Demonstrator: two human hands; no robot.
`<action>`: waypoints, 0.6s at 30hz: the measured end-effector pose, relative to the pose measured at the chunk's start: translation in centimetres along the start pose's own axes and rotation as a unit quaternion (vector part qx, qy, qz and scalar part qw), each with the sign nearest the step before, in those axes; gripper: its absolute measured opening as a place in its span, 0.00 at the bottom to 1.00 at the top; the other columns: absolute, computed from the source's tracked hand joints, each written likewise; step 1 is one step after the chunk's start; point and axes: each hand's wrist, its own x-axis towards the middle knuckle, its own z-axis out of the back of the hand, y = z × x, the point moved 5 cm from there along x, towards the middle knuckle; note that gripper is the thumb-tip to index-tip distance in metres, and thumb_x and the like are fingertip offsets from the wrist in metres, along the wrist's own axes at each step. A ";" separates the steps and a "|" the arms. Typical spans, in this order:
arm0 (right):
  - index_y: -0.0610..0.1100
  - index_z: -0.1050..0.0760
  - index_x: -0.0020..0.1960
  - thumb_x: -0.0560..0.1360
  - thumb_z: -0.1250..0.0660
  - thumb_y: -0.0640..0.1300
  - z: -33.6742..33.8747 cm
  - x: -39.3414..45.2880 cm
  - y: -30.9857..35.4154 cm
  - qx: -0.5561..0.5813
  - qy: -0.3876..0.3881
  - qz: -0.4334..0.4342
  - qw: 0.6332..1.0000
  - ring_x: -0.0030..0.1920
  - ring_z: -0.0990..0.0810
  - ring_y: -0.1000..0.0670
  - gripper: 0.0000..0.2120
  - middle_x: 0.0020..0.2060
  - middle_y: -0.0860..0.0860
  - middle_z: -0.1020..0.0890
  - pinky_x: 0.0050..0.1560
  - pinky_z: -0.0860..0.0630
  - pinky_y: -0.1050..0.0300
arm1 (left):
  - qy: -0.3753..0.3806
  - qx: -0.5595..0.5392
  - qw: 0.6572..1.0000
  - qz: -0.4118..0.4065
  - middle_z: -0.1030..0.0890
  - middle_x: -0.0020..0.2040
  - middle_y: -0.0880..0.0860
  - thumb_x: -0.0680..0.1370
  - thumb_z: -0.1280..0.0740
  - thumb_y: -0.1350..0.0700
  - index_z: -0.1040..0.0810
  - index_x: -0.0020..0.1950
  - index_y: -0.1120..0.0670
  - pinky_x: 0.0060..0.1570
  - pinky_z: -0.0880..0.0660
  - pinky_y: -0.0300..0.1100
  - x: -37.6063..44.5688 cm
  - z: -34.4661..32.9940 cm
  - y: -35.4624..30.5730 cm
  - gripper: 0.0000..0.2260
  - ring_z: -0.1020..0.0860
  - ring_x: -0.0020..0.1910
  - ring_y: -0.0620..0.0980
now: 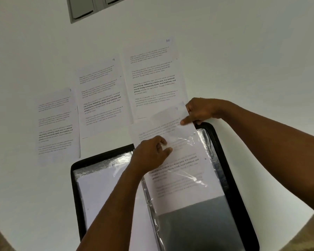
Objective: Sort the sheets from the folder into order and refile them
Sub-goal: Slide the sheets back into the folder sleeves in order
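The sorting looks about half done. Three printed sheets lie face up side by side on the white table point(243, 60): a left sheet point(56, 124), a middle sheet point(100, 98) marked with what may be a 9, and a right sheet point(152, 77) marked 10. The black folder point(232, 178) lies open near the table's front edge, and a fourth sheet point(172, 147) is half out of its clear plastic sleeve point(194, 180). The right hand point(199, 111) pinches that sheet's top corner; the left hand point(152, 153) holds the sleeve's mouth. More white paper sits in the left sleeve point(101, 187), so pulling, ordering and all refiling remain. A grey wall panel point(83, 8) shows above.
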 end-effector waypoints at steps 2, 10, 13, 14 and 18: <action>0.37 0.19 0.50 0.70 0.23 0.44 -0.1 -0.4 -0.1 -0.044 0.029 -0.019 0.998 0.34 0.21 0.54 0.13 0.43 0.43 0.17 0.36 0.22 0.62 | 0.005 0.007 1.000 0.006 0.20 0.39 0.44 0.76 0.31 0.47 0.23 0.49 0.47 0.41 0.25 0.38 -0.5 0.5 1.6 0.06 0.22 0.39 0.42; 0.46 0.18 0.49 0.74 0.27 0.46 -0.1 -0.3 1.9 0.024 -0.132 0.106 0.985 0.46 0.20 0.60 0.05 0.45 0.57 0.17 0.49 0.23 0.58 | -0.005 -0.014 1.000 -0.007 0.20 0.43 0.42 0.78 0.34 0.54 0.21 0.47 0.48 0.39 0.32 0.28 -0.5 0.8 2.2 0.03 0.24 0.41 0.37; 0.49 0.18 0.44 0.74 0.28 0.41 -0.8 -0.7 2.1 -0.101 -0.039 0.104 0.989 0.36 0.23 0.68 0.03 0.34 0.63 0.19 0.43 0.29 0.66 | -0.015 -0.012 1.000 -0.008 0.20 0.43 0.43 0.79 0.34 0.54 0.19 0.49 0.51 0.39 0.34 0.25 -0.2 0.7 1.9 0.04 0.24 0.41 0.38; 0.49 0.17 0.43 0.74 0.28 0.41 -1.5 -1.1 3.1 -0.132 0.008 0.095 0.987 0.35 0.23 0.68 0.03 0.33 0.64 0.19 0.43 0.28 0.67 | -0.032 -0.022 0.999 -0.011 0.21 0.43 0.44 0.79 0.34 0.54 0.19 0.50 0.51 0.39 0.34 0.24 -0.9 1.4 2.2 0.05 0.25 0.41 0.38; 0.48 0.15 0.46 0.71 0.25 0.44 -3.0 -1.5 3.3 -0.217 0.134 0.058 0.965 0.37 0.21 0.66 0.04 0.35 0.62 0.17 0.51 0.26 0.64 | -0.038 -0.040 0.998 -0.008 0.21 0.43 0.45 0.80 0.35 0.54 0.20 0.51 0.51 0.38 0.33 0.28 -1.2 1.5 2.3 0.05 0.25 0.39 0.41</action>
